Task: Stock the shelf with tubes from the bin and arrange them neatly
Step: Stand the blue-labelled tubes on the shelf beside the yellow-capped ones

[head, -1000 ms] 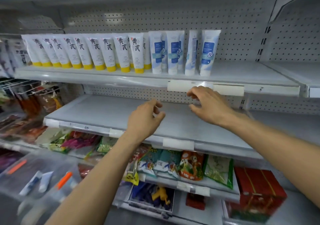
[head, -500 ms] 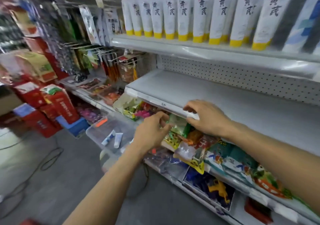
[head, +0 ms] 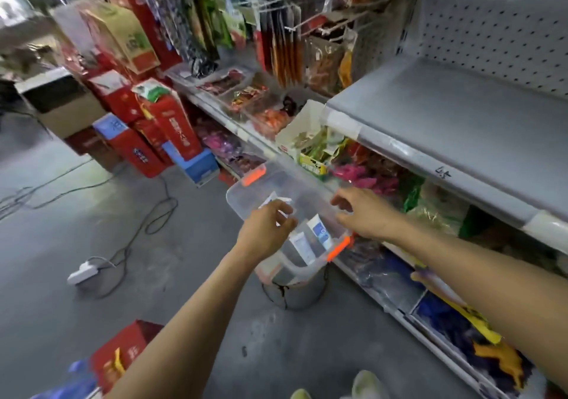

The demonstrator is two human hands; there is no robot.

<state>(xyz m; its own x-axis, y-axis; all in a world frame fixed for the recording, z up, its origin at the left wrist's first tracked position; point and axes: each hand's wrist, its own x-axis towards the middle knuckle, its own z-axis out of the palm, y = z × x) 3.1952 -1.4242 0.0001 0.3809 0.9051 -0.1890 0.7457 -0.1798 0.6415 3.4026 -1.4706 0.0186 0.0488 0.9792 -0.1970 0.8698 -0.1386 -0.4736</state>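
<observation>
A clear plastic bin (head: 246, 205) with orange latches stands in the aisle in front of the shelving. Two white tubes with blue print (head: 319, 232) lean side by side at its near end. A third white tube (head: 272, 199) lies further in, partly hidden by my left hand (head: 266, 231). That hand hovers over the bin's middle with curled, parted fingers just above the third tube. My right hand (head: 365, 214) reaches over the bin's right rim, fingers spread and holding nothing. The bare grey shelf (head: 445, 116) is up to the right.
The bin rests on a grey bucket (head: 295, 294). Snack packets (head: 362, 171) fill the lower shelves beside it. Red gift boxes (head: 172, 128) are stacked at the left. Cables and a white power strip (head: 81, 272) lie on the concrete floor. My shoes show at the bottom edge.
My view swung down and left, from the shelf with the row of tubes to the bin. Both hands dropped from the shelf edge to just over the bin.
</observation>
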